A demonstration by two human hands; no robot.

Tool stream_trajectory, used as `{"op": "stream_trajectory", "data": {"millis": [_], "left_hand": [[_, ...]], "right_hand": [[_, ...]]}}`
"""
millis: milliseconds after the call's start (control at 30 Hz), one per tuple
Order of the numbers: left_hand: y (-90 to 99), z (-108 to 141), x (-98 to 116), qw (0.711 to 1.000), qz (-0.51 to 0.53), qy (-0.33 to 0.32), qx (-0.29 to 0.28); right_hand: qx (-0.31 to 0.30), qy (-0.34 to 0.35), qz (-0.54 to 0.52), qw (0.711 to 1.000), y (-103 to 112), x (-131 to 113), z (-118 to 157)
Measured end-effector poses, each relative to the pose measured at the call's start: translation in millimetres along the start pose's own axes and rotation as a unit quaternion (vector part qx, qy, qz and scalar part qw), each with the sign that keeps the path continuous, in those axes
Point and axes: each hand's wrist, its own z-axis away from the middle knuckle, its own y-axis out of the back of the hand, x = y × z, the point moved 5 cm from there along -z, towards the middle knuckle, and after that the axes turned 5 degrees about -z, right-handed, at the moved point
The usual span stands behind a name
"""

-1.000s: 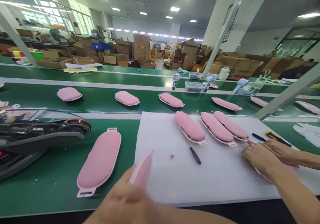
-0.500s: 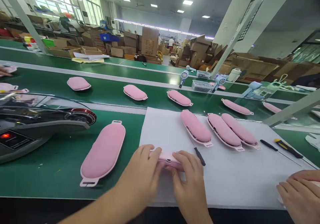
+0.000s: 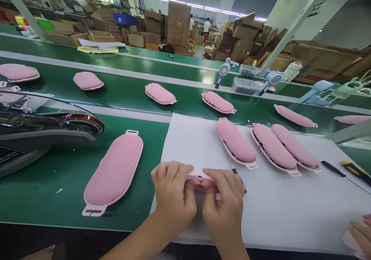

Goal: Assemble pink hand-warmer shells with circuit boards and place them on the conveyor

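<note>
My left hand and my right hand grip the two ends of a pink oval case, thumbs beneath and fingers on top. The case is held edge-on over a white sheet, with a small dark slot in its edge facing me. Most of it is hidden by my fingers. A screwdriver lies just behind my right hand. Beyond it, three similar pink cases rest on the sheet, with dark gaps along their rims. To my left, another pink case lies on the green table.
A dark machine with a round reel stands at the left. More pink cases line the green belt behind. Screwdrivers lie at the right, near another person's hand. Blue handheld fans and a clear bin stand farther back.
My view has tilted down slightly. Both thumbs now press together under the case. The other person's hands at the right have slid mostly out of view.
</note>
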Motion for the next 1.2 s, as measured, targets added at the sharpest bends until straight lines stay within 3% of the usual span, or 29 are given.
{"op": "stream_trajectory", "data": {"millis": [133, 267, 433, 600, 733, 833, 900, 967, 1067, 1200], "left_hand": [[2.4, 5.0, 2.0, 0.999, -0.023, -0.037, -0.017], [6.4, 15.9, 2.6, 0.997, -0.06, -0.054, -0.018], [2.9, 20.9, 6.7, 0.994, -0.074, -0.068, -0.031], [-2.5, 13.1, 5.1, 0.997, -0.062, -0.039, 0.009], [-2.8, 4.5, 2.3, 0.999, -0.037, -0.023, -0.01], [0.7, -2.2, -3.3, 0.997, 0.001, -0.027, -0.066], [9.4, -6.9, -8.9, 0.996, 0.022, -0.033, -0.074], [25.1, -11.4, -15.4, 0.998, 0.024, -0.043, -0.035], [47.6, -14.8, -26.6, 0.998, 0.046, -0.03, 0.017], [55.9, -14.4, -46.8, 0.989, 0.13, 0.073, 0.021]], "right_hand": [[-0.052, 0.024, -0.024, 0.998, 5.5, -0.1, 0.1], [-0.066, 0.031, -0.034, 0.997, 10.9, 2.2, 10.2], [-0.014, -0.025, -0.023, 0.999, 8.3, 6.9, 22.7], [0.038, -0.009, -0.012, 0.999, 0.6, 8.5, 20.0], [-0.013, -0.053, -0.039, 0.998, 5.3, 11.6, 6.4], [-0.09, -0.069, -0.06, 0.992, 14.5, 10.7, 2.1], [-0.126, -0.138, -0.069, 0.98, 17.6, 17.4, 2.7], [-0.127, -0.218, -0.061, 0.966, 15.5, 28.1, -1.3], [-0.102, -0.282, -0.021, 0.954, -2.3, 47.5, -34.6], [-0.103, -0.323, 0.023, 0.94, -52.0, 78.3, -128.6]]}}
